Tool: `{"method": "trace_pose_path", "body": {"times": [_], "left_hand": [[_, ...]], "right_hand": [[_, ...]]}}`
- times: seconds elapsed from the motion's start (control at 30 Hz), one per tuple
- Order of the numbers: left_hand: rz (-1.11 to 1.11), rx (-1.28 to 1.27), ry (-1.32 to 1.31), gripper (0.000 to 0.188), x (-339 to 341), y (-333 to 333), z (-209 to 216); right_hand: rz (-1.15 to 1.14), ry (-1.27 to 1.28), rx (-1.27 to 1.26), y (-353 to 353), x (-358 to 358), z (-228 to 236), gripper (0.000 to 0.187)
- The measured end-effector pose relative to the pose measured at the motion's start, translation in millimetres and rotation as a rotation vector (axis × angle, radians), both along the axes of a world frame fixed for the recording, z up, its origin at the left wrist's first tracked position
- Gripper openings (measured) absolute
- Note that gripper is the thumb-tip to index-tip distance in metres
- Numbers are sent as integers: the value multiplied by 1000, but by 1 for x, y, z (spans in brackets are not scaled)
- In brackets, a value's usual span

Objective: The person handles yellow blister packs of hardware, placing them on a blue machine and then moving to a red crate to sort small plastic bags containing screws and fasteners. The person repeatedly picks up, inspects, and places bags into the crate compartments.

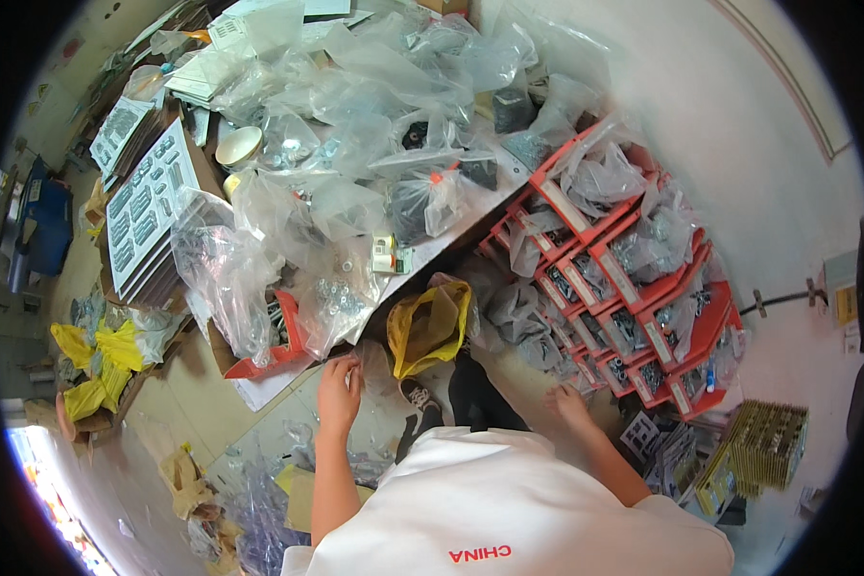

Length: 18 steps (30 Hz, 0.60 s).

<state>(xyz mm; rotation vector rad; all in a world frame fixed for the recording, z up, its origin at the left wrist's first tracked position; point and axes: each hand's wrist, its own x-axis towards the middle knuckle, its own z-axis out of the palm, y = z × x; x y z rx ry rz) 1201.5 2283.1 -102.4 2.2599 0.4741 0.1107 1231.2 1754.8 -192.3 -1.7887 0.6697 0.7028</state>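
Our left hand [340, 392] is at the near corner of the bench [456, 237]; its fingers are bent in, and we cannot tell whether they pinch anything. Just left of those fingers is a red tray [264, 367] with metal parts in it. Just ahead of them, a clear bag of washers [341, 296] lies on the bench, with a small white-and-green box [384, 254] beyond it.

Our right hand [570, 403] hangs low, its fingers slightly apart. Ahead and to the right of them we have the red bins [658, 336], stacked at a slant and filled with hardware, some of it in clear plastic. Farther right of these fingers is a stack of brownish-gold plates [758, 446].

Between our two sets of fingers, a little ahead, a yellow bag [400, 331] gapes open by our feet. Greyish plastic bags [520, 312] lie ahead of the right fingers, beside the bins. Well ahead of the left fingers, clear bags [355, 106] heap over the bench, with display panels [149, 206] to their left.
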Motion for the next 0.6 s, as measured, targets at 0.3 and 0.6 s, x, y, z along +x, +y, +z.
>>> {"method": "trace_pose_path", "body": {"times": [0.3,0.6], "left_hand": [[108,47,129,16,48,-9,14],[46,47,132,17,189,-67,45]], "right_hand": [[666,-556,-159,168,218,83,16],[688,-1384,-678,253,482,139,29]]}}
